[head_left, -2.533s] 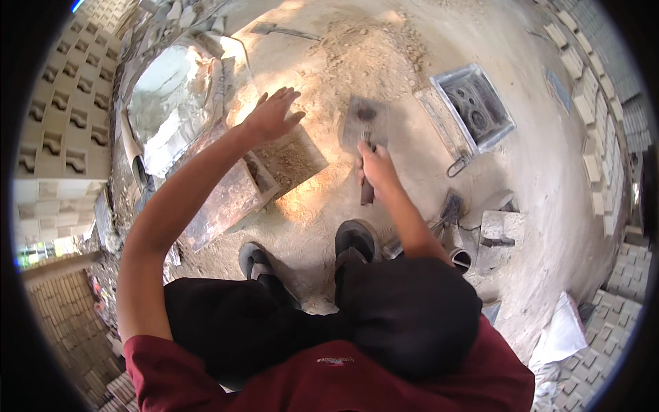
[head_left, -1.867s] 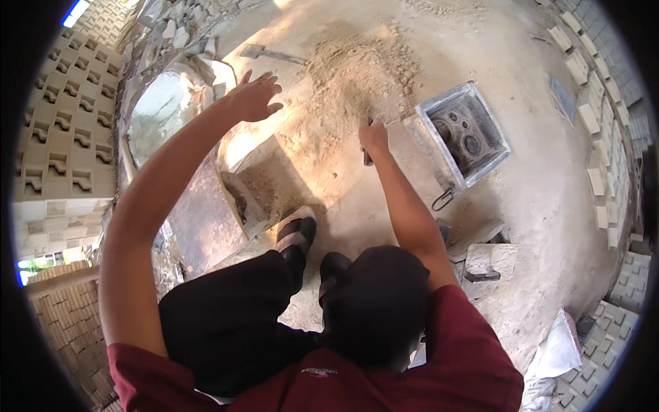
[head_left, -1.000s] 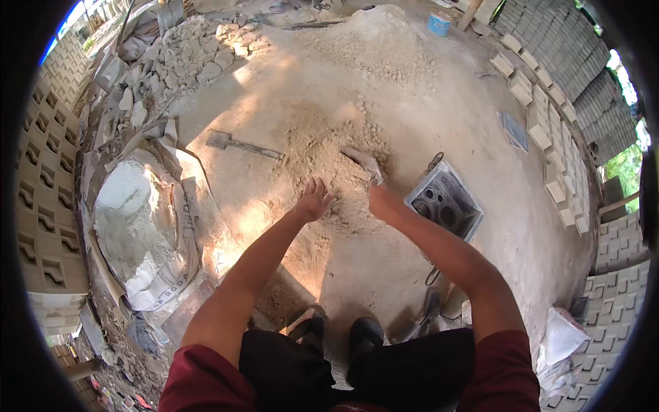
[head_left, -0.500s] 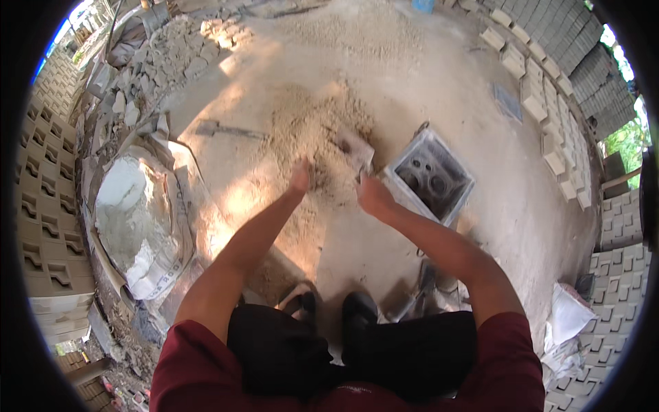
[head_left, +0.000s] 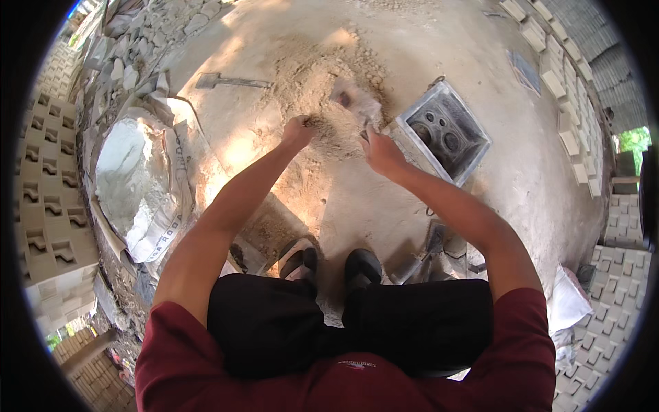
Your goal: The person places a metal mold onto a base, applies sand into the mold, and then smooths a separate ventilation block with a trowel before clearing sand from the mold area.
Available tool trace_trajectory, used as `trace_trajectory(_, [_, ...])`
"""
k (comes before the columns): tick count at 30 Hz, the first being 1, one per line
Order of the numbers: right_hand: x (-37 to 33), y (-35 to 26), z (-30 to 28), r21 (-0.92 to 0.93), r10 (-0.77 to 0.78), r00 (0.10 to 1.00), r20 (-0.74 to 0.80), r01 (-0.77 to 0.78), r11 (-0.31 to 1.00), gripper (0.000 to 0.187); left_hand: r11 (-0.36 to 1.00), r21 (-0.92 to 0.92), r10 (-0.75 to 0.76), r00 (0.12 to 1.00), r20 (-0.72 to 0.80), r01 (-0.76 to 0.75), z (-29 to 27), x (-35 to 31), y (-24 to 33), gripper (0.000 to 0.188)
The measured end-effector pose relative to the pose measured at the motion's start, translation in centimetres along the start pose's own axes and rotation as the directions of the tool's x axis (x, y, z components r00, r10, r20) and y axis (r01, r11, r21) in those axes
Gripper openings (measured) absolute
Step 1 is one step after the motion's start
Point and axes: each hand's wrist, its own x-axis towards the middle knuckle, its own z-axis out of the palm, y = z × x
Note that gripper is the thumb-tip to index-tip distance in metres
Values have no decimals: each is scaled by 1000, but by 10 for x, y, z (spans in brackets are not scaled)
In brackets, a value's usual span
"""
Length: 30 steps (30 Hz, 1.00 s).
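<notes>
A pale, crumbly heap of sandy mix (head_left: 322, 72) lies on the ground in front of me. My right hand (head_left: 386, 154) grips the handle of a trowel, whose flat blade (head_left: 364, 103) rests on the heap's right side, smeared with mix. My left hand (head_left: 298, 132) is at the heap's near left edge, fingers curled into the mix; whatever they hold is hidden. Just right of the trowel sits a grey rectangular metal mould (head_left: 473, 115) with round shapes inside. A flat tool with a long handle (head_left: 232, 82) lies left of the heap, its handle end touching the mix.
An opened sack of white powder (head_left: 127, 172) stands at the left, with rubble (head_left: 154, 34) beyond it. Patterned blocks are stacked at the far left (head_left: 51, 178) and along the right (head_left: 563, 103). Metal tools (head_left: 429, 248) lie by my right foot (head_left: 362, 268). A white bag (head_left: 566, 302) is at the lower right.
The view has shifted, so the far ground sits higher and my legs show more. The trowel has stayed in my right hand, its blade now lying flatter on the mix.
</notes>
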Motion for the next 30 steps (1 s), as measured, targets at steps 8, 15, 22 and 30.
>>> trace_trajectory(8, [3, 20, 12, 85, -12, 994, -111, 21, 996, 35, 940, 297, 198, 977, -77, -167, 17, 29, 9, 34])
trace_trajectory(15, [16, 15, -8, 201, -60, 990, -130, 85, 976, 34, 802, 505, 308, 945, 109, -319, -8, 34, 6, 27])
trace_trajectory(22, [54, 29, -4, 243, -94, 983, -157, 131, 961, 35, 788, 498, 267, 929, 255, -363, -7, 13, 30, 62])
trace_trajectory(30, [49, 23, 24, 345, 46, 966, -254, 46, 937, 38, 798, 407, 479, 878, 19, -445, 18, 11, 10, 79])
